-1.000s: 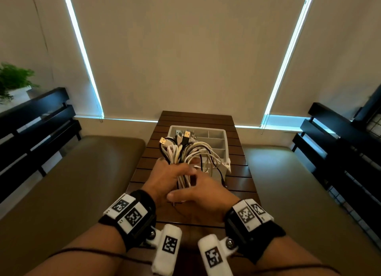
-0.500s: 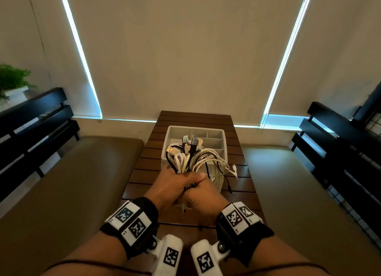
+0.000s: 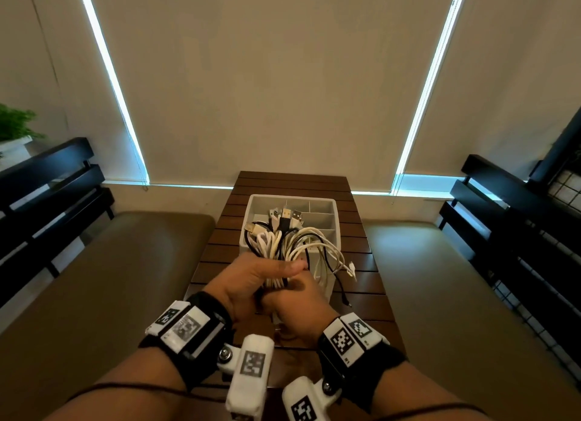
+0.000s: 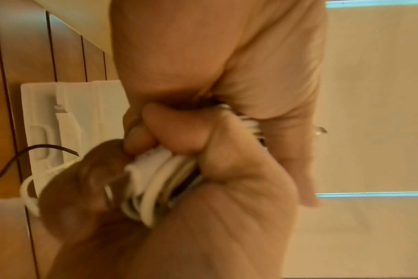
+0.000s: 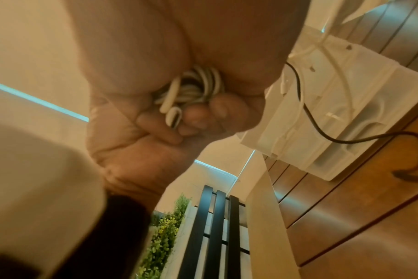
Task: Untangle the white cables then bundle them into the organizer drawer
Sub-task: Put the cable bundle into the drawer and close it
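The left hand (image 3: pixel 248 279) and the right hand (image 3: pixel 298 307) both grip one bundle of cables (image 3: pixel 283 247), mostly white with some black ones among them. The fingers of the left hand are curled around the folded strands and its thumb lies across the top of them. The fingers of the right hand are also curled around the lower part of the bundle, just under the left hand. The bundle is held above the near end of the white organizer drawer (image 3: pixel 333 207), which stands on the dark wooden table (image 3: pixel 361 263). Several plugs stick up over the compartments, and loose ends hang down the front wall of the drawer. The wrist bands (image 3: pixel 345 339) carry black-and-white square codes; I cannot read any words or brand.
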{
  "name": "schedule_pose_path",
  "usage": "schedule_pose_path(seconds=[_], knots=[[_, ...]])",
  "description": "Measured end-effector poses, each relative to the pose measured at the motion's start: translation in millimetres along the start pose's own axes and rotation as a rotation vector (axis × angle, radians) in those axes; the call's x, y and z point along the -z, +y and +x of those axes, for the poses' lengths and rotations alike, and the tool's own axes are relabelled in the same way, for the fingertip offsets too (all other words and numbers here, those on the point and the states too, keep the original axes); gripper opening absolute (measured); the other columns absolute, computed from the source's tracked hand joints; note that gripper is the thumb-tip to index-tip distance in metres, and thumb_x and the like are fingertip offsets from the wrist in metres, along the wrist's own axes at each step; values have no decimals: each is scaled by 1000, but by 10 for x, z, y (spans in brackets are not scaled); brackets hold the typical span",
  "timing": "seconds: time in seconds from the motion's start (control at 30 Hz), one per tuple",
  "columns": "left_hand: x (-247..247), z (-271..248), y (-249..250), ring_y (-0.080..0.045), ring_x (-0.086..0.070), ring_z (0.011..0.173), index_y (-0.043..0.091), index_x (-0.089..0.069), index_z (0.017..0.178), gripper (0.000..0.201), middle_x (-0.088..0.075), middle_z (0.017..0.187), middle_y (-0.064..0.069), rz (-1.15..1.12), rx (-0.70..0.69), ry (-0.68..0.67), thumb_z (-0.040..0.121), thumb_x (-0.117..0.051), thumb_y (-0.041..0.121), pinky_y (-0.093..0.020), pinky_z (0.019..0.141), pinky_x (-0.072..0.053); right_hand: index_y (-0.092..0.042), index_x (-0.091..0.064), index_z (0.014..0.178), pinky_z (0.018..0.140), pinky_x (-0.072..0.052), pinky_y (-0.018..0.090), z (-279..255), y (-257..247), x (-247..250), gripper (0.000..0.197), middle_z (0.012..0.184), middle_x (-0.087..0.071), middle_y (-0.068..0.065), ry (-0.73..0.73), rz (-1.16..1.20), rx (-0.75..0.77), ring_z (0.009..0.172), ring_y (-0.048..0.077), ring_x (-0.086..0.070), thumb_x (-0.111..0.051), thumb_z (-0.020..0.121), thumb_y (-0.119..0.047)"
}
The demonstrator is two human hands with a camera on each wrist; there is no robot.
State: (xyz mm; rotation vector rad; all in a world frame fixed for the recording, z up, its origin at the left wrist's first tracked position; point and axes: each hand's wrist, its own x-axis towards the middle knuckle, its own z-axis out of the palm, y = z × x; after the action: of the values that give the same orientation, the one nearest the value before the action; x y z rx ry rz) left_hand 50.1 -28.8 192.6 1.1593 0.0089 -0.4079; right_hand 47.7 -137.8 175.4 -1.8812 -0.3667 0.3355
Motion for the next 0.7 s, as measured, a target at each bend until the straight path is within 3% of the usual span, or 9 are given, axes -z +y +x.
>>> schedule_pose_path(seconds=[0.07,0.17,0.2,0.3,0.43,0.5,0.57,0.63,0.7], knots=[[-26,19,-41,-26,-69,72,-1,-73,88,25,-69,83,-17,10,-20,91,65,-78,5,-33,65,-55,-15,-58,88,73,-57,47,27,36,0,37,85,-67,14,59,12,-8,83,32,-67,-59,51,-17],[14,51,-85,-25,-67,71,2,-74,82,19,-69,80,-15,37,-67,147,63,-75,1,-36,70,-53,-24,-53,89,81,-54,41,9,48,23,26,82,-61,-4,-34,-2,-45,87,23,-62,-63,66,-16],[33,50,-81,-26,-67,75,3,-74,83,19,-69,82,-15,42,-79,143,64,-74,1,-38,73,-52,-24,-54,88,82,-55,41,0,55,44,26,82,-63,-4,-77,-23,-59,85,22,-63,-66,66,-19],[51,18,-56,-25,-69,83,2,-74,85,19,-71,85,-14,66,-113,111,67,-72,-1,-37,78,-52,-16,-62,100,80,-59,45,-20,1,144,53,88,-72,6,-166,-106,-101,80,20,-70,-74,51,-34],[119,59,12,-27,-70,86,-4,-71,95,31,-72,93,-19,101,-164,165,64,-74,-7,-37,74,-55,-30,-55,121,73,-52,16,-112,-205,369,61,92,-62,-17,-270,-401,-34,80,-3,-59,-80,67,-42],[209,54,64,-29,-71,85,-3,-72,93,30,-72,91,-20,105,-164,181,64,-74,-6,-39,76,-55,-36,-55,115,73,-56,24,-115,-240,495,49,93,-64,-13,-211,-427,9,78,3,-63,-80,73,-35],[285,30,96,-25,-71,71,0,-72,83,19,-71,77,-17,118,-163,183,65,-70,-6,-33,65,-56,-30,-60,94,70,-60,34,-90,-260,582,28,87,-69,-1,-67,-298,25,71,13,-69,-80,75,-27],[323,3,116,-22,-67,59,4,-71,72,13,-66,67,-15,148,-158,170,63,-70,-5,-29,57,-55,-24,-58,87,63,-57,28,-17,-259,656,26,82,-66,0,169,-254,99,68,13,-64,-80,74,-23],[331,-10,119,-22,-64,57,7,-72,71,16,-64,65,-14,193,-155,140,62,-76,-5,-31,56,-53,-27,-53,99,69,-50,22,56,-287,707,44,95,-60,-5,321,-316,197,83,8,-58,-83,68,-21]])
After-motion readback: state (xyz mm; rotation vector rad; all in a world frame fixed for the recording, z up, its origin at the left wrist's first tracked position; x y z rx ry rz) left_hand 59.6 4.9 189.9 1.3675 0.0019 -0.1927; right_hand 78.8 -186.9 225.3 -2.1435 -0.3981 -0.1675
